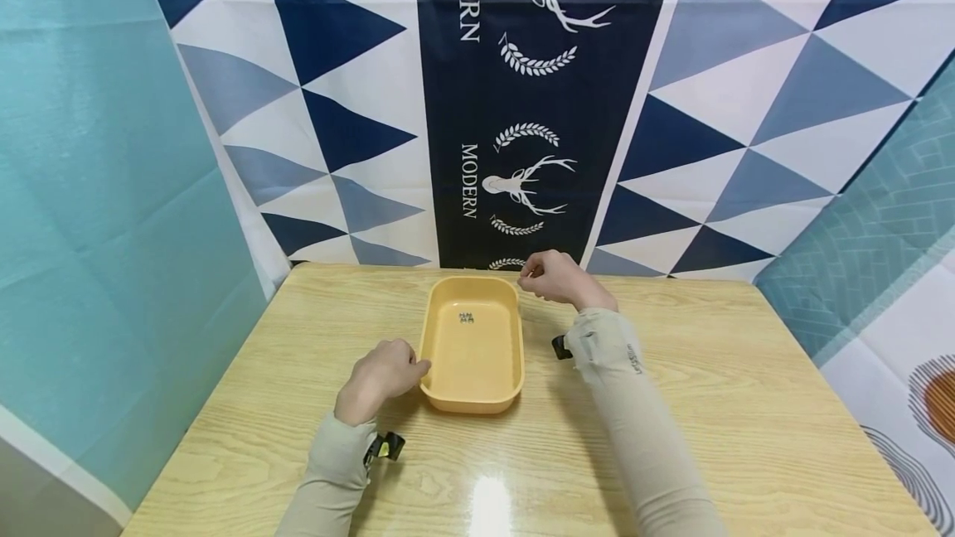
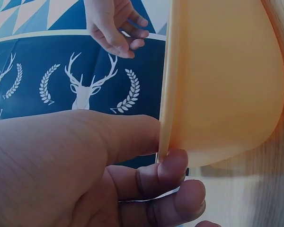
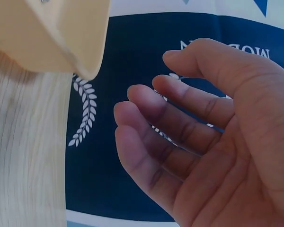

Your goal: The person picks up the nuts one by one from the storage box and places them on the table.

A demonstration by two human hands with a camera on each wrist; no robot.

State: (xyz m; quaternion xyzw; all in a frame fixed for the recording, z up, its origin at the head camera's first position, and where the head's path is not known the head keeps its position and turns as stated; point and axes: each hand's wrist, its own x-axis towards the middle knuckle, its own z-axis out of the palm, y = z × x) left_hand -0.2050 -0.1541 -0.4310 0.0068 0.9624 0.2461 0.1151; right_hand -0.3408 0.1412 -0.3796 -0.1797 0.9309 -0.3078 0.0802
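A yellow plastic bin [image 1: 470, 365] with rounded corners sits on the table in the head view, several small metallic pieces [image 1: 466, 317] lying in its far half. At its near left side my left hand [image 1: 382, 375] pinches the rim between thumb and index finger, the other fingers loosely bent below. My right hand [image 1: 558, 277] is just beyond the far right corner of the bin. In the right wrist view its loosely bent fingers [image 3: 154, 101] hold nothing, with a gap between them and the bin's edge [image 3: 90, 71].
The light wood table [image 1: 298, 388] ends at a wall hung with patterned cloth [image 1: 358, 106], close behind the bin and right hand. Pale blue cloth [image 1: 112, 189] hangs at the left. A small black wrist device [image 1: 390, 446] projects from the left sleeve.
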